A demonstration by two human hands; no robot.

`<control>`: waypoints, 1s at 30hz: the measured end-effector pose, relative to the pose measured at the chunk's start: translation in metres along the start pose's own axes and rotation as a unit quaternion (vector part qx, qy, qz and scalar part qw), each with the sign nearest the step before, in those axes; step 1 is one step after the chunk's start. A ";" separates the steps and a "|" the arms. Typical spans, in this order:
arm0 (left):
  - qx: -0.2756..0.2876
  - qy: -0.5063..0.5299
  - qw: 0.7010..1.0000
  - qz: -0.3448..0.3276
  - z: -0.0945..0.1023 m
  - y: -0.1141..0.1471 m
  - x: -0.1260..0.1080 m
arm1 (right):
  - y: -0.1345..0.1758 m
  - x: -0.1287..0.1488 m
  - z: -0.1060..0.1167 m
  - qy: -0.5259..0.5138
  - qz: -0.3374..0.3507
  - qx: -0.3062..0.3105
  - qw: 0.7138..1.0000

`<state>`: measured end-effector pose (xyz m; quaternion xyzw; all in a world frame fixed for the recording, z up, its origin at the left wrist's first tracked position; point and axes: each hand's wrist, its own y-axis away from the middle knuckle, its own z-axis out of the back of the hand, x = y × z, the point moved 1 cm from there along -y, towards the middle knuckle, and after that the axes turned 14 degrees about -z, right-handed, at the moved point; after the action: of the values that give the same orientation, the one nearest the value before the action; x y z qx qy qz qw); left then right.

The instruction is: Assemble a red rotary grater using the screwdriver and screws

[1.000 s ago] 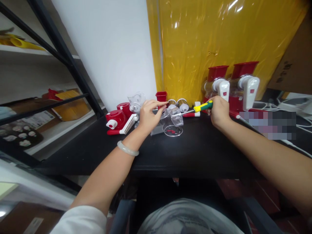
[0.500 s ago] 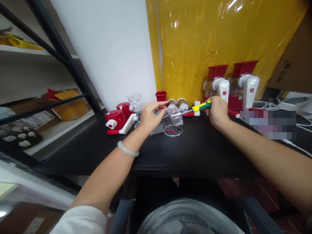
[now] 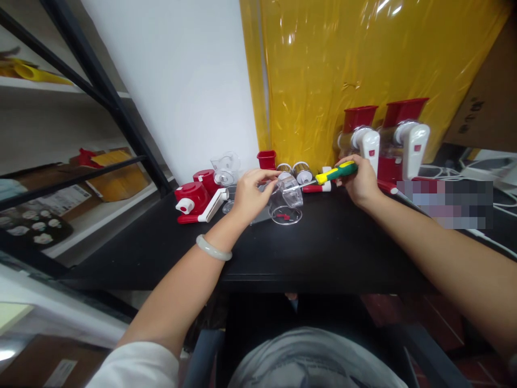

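Note:
My left hand (image 3: 253, 195) is closed with fingertips and thumb on a clear plastic rotary grater housing (image 3: 294, 196), steadying it on the black table. My right hand (image 3: 364, 182) grips a screwdriver (image 3: 337, 172) by its yellow and green handle. The metal shaft points left, and its tip overlaps the clear housing; exactly where it touches, I cannot tell. At the housing's lower end is a clear round rim (image 3: 286, 223), with small red pieces (image 3: 283, 216) showing inside it. Behind it stand two drum-shaped grater cylinders (image 3: 302, 173) with white ends.
Red grater bases (image 3: 193, 200) with a white crank and another clear part (image 3: 226, 168) stand at left. A red hopper (image 3: 266, 159) is at the back. Two assembled graters (image 3: 404, 143) stand at right, near white cables (image 3: 498, 199). A shelf rack (image 3: 100, 97) borders the left.
The screwdriver and right hand have shifted slightly, and the fingers have loosened around the handle, showing more of it. The shaft now overlaps the housing further left. The left hand stays nearly still.

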<state>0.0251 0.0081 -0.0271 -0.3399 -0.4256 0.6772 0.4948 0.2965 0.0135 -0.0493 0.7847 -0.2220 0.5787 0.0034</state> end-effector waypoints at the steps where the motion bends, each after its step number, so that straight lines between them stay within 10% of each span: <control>1: -0.002 0.006 1.000 0.002 0.000 0.000 0.000 | 0.001 0.001 0.000 -0.010 -0.003 0.009 1.000; 30: -0.004 0.020 1.000 0.009 -0.001 0.000 -0.002 | 0.007 0.004 0.001 0.076 -0.026 -0.011 0.997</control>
<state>0.0262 0.0068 -0.0275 -0.3591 -0.4152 0.6729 0.4959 0.2962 0.0054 -0.0475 0.7437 -0.2071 0.6341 0.0443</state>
